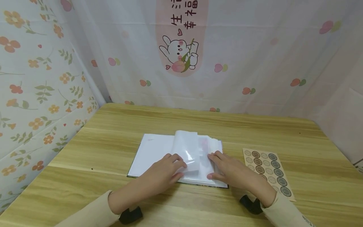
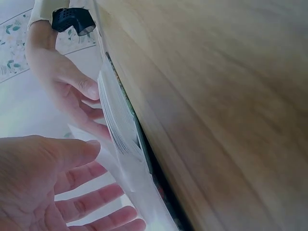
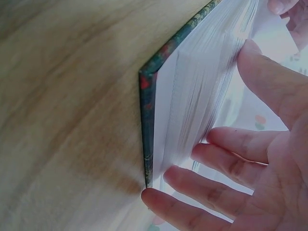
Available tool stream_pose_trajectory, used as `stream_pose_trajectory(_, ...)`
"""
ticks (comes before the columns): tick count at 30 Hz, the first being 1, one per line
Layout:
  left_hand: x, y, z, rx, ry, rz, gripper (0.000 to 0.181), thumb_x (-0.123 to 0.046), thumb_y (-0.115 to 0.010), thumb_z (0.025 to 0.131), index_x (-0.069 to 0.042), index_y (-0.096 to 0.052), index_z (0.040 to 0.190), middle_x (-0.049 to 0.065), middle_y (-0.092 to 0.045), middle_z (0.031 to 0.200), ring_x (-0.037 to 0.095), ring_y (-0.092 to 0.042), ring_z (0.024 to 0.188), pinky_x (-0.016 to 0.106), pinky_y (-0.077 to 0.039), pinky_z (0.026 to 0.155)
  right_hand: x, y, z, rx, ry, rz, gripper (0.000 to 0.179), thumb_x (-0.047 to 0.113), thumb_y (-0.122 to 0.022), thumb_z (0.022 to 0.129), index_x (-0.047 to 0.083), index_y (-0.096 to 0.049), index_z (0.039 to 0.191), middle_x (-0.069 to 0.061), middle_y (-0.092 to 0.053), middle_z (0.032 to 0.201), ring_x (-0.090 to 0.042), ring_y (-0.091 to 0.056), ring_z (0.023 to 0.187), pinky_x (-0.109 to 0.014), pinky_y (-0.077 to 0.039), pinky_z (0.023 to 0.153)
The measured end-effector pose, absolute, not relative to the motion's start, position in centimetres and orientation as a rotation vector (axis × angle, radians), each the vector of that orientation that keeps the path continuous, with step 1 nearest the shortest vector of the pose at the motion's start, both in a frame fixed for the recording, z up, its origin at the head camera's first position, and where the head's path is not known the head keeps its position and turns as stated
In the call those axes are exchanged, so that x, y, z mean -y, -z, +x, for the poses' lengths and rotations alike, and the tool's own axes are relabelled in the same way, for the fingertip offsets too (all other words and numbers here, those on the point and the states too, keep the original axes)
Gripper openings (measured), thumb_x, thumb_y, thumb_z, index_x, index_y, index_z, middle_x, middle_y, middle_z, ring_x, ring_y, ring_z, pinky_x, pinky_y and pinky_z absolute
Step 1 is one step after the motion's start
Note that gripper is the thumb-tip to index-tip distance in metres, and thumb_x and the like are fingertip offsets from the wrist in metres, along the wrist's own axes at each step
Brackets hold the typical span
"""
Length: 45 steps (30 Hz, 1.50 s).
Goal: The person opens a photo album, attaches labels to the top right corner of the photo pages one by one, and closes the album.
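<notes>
An album [image 1: 155, 148] with white pages and clear glossy sleeves lies open on the table. Its hard cover [image 3: 147, 110] is dark green with red patterning, as the right wrist view shows. One glossy page [image 1: 185, 143] stands curled up near the middle, partly over the right-hand stack. My left hand [image 1: 165, 170] touches the lower part of this raised page, its fingers extended and thumb apart in the left wrist view. On the right side, my right hand [image 1: 231, 168] rests at the outer edge of the page stack [image 3: 192, 106], fingers spread and fairly straight along it.
To the right of the album lies a tan sheet of round stickers [image 1: 266, 171], partly behind the right forearm. Black wrist cameras [image 1: 130, 215] sit under both cuffs. A patterned curtain [image 1: 241, 56] hangs behind the wooden table [image 1: 99, 145], and floral cloth [image 1: 37, 94] on the left.
</notes>
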<state>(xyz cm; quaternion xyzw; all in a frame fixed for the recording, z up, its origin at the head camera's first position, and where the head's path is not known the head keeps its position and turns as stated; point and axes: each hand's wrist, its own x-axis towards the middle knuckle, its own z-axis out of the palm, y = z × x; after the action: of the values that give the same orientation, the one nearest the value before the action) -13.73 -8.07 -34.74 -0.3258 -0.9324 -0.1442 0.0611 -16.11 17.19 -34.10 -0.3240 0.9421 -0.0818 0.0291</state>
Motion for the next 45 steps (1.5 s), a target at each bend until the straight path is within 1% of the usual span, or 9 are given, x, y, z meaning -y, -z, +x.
stream_pose_trajectory(3, 8.3, 34.8, -13.7, 2.797, 0.473, -0.96, 0.011, -0.019, -0.062, 0.089, -0.015, -0.065, 0.098, -0.002, -0.06, 0.106, 0.017, -0.055, 0.095, 0.031, -0.052, 0.07, -17.2, 34.1, -16.1, -2.901, 0.252, -0.988, 0.068, 0.047, -0.059, 0.085, -0.002, -0.048, 0.13, -0.013, -0.053, 0.122, -0.024, -0.058, 0.096, -0.042, -0.05, 0.08)
stream_pose_trajectory(7, 8.5, 34.9, -13.7, 2.742, 0.495, -0.923, 0.003, -0.017, -0.061, 0.089, -0.015, -0.063, 0.087, -0.004, -0.063, 0.097, 0.014, -0.056, 0.089, 0.028, -0.05, 0.07, -17.3, 34.0, -16.1, -2.898, 0.249, -0.986, 0.068, 0.047, -0.059, 0.085, -0.002, -0.048, 0.13, -0.014, -0.053, 0.122, -0.025, -0.058, 0.097, -0.042, -0.05, 0.081)
stream_pose_trajectory(14, 8.8, 34.7, -13.8, 2.713, 0.54, -0.841, 0.006, -0.016, -0.061, 0.087, -0.014, -0.062, 0.082, -0.005, -0.062, 0.088, 0.011, -0.054, 0.079, 0.024, -0.047, 0.066, -17.3, 34.1, -16.1, -2.905, 0.244, -1.012, 0.067, 0.046, -0.059, 0.086, -0.003, -0.048, 0.13, -0.014, -0.053, 0.121, -0.026, -0.059, 0.097, -0.042, -0.049, 0.082)
stream_pose_trajectory(20, 9.3, 34.6, -13.7, 2.712, 0.605, -0.784, 0.008, -0.015, -0.063, 0.084, -0.015, -0.06, 0.077, -0.008, -0.06, 0.08, 0.008, -0.046, 0.07, 0.019, -0.04, 0.059, -17.3, 34.1, -16.1, -2.905, 0.251, -1.012, 0.066, 0.046, -0.06, 0.086, -0.003, -0.049, 0.129, -0.014, -0.053, 0.121, -0.025, -0.059, 0.095, -0.042, -0.049, 0.082)
stream_pose_trajectory(25, 9.6, 34.5, -13.6, 2.711, 0.593, -0.753, 0.009, -0.016, -0.063, 0.083, -0.016, -0.059, 0.075, -0.008, -0.06, 0.079, 0.008, -0.046, 0.07, 0.019, -0.04, 0.059, -17.3, 34.1, -16.1, -2.908, 0.244, -1.01, 0.065, 0.044, -0.06, 0.086, -0.004, -0.048, 0.129, -0.014, -0.053, 0.12, -0.025, -0.059, 0.095, -0.042, -0.049, 0.082)
stream_pose_trajectory(30, 10.1, 34.4, -13.4, 2.727, 0.578, -0.702, 0.011, -0.016, -0.064, 0.082, -0.017, -0.057, 0.073, -0.01, -0.058, 0.077, 0.008, -0.046, 0.07, 0.019, -0.039, 0.059, -17.3, 34.0, -16.0, -2.905, 0.242, -1.01, 0.065, 0.043, -0.059, 0.087, -0.004, -0.047, 0.13, -0.015, -0.053, 0.122, -0.028, -0.059, 0.099, -0.043, -0.049, 0.084)
stream_pose_trajectory(36, 10.7, 34.3, -13.2, 2.74, 0.598, -0.644, 0.017, -0.014, -0.063, 0.079, -0.018, -0.052, 0.067, -0.011, -0.053, 0.069, 0.007, -0.043, 0.067, 0.018, -0.036, 0.056, -17.3, 34.0, -16.1, -2.896, 0.247, -1.013, 0.066, 0.043, -0.059, 0.087, -0.004, -0.047, 0.131, -0.016, -0.053, 0.123, -0.029, -0.058, 0.102, -0.044, -0.048, 0.085)
stream_pose_trajectory(41, 11.2, 34.5, -13.2, 2.77, 0.59, -0.572, 0.016, -0.012, -0.062, 0.077, -0.016, -0.053, 0.065, -0.01, -0.049, 0.064, 0.007, -0.04, 0.063, 0.018, -0.034, 0.054, -17.3, 34.0, -16.1, -2.9, 0.24, -1.019, 0.066, 0.044, -0.059, 0.087, -0.004, -0.047, 0.13, -0.016, -0.053, 0.121, -0.028, -0.059, 0.099, -0.043, -0.049, 0.084)
stream_pose_trajectory(45, 11.5, 34.4, -13.3, 2.81, 0.579, -0.511, 0.016, -0.013, -0.061, 0.076, -0.015, -0.053, 0.062, -0.009, -0.044, 0.06, 0.008, -0.04, 0.061, 0.019, -0.035, 0.054, -17.3, 34.0, -16.1, -2.897, 0.242, -1.015, 0.067, 0.045, -0.059, 0.087, -0.004, -0.047, 0.13, -0.015, -0.053, 0.122, -0.028, -0.059, 0.1, -0.044, -0.049, 0.084)
